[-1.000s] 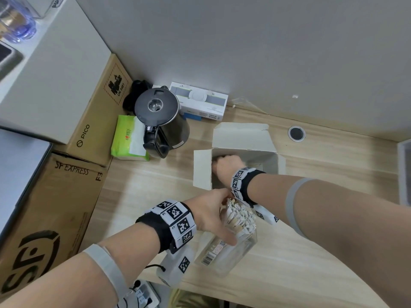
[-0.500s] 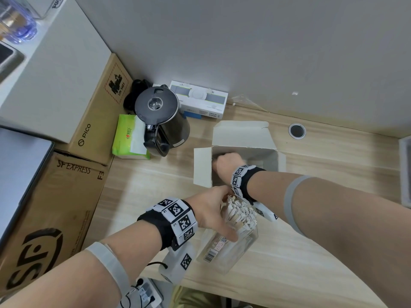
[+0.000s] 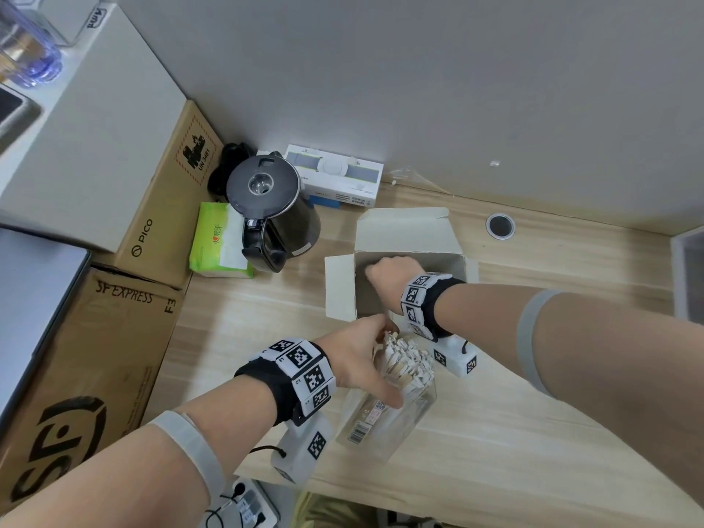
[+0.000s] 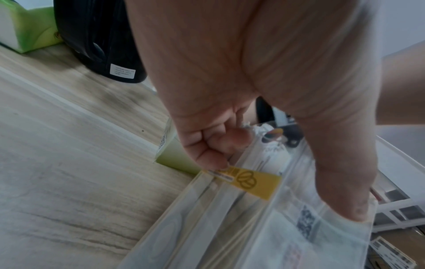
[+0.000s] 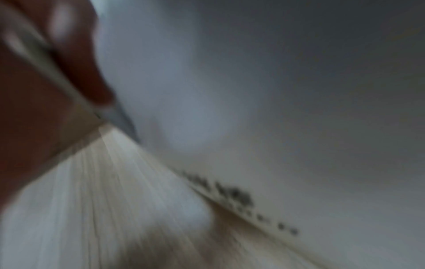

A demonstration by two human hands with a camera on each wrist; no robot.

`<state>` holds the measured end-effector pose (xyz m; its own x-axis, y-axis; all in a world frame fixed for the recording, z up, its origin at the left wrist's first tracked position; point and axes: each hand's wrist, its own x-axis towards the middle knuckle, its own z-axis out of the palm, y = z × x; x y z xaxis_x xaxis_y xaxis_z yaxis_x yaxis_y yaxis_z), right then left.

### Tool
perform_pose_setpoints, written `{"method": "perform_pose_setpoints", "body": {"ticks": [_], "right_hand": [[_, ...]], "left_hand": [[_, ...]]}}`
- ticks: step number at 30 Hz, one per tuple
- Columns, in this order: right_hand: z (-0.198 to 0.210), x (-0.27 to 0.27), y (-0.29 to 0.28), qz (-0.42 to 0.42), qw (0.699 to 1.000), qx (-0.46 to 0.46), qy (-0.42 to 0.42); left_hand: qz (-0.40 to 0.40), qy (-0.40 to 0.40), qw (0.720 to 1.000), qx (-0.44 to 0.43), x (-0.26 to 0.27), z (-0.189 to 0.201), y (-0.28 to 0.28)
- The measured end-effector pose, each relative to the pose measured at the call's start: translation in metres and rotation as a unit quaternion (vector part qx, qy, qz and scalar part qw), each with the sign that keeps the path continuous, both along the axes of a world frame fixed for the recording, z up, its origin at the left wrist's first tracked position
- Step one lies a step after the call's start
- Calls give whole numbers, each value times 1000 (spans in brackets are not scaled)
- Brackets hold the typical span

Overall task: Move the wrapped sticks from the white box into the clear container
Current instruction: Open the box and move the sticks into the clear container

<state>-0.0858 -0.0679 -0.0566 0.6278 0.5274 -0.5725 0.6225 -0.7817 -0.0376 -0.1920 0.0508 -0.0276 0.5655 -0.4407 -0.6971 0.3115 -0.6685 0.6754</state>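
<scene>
left hand grips clear container; right hand inside white box, grasp unclear.

white box mouth: right hand fills it; kettle crowds left

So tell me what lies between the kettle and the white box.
Only bare wooden tabletop: the head view shows nothing lying between the black kettle and the white box.
</scene>
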Motion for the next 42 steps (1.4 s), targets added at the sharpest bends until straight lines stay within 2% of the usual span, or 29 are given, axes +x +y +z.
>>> {"method": "perform_pose_setpoints", "body": {"ticks": [5, 9, 15, 20, 22, 24, 26, 32, 37, 40, 42], "right_hand": [[19, 6, -24, -76, 990, 115, 34], [51, 3, -45, -133, 956, 255, 51], [98, 3, -69, -281, 867, 410, 41], [127, -6, -81, -400, 720, 557, 107], [129, -16, -83, -409, 704, 571, 111], [128, -29, -84, -401, 707, 569, 123], [123, -40, -84, -382, 723, 559, 134], [109, -62, -89, -283, 824, 473, 128], [110, -75, -96, -187, 887, 401, 133], [108, -81, -100, -166, 887, 413, 123], [107, -82, -101, -210, 868, 440, 94]], "left_hand": [[10, -12, 1000, -6, -1, -2, 0], [30, -11, 999, -21, -1, -3, -1], [65, -16, 997, -24, 2, 0, -4], [98, -11, 994, -45, 2, 9, -9], [113, -14, 992, -59, 2, 13, -10], [119, -29, 990, -63, 2, 16, -11], [128, -34, 989, -61, 2, 19, -12], [144, -29, 986, -74, 2, 27, -16], [145, -50, 986, -70, 4, 35, -19], [154, -43, 984, -85, 6, 37, -21], [160, -44, 981, -102, 5, 39, -22]]}}
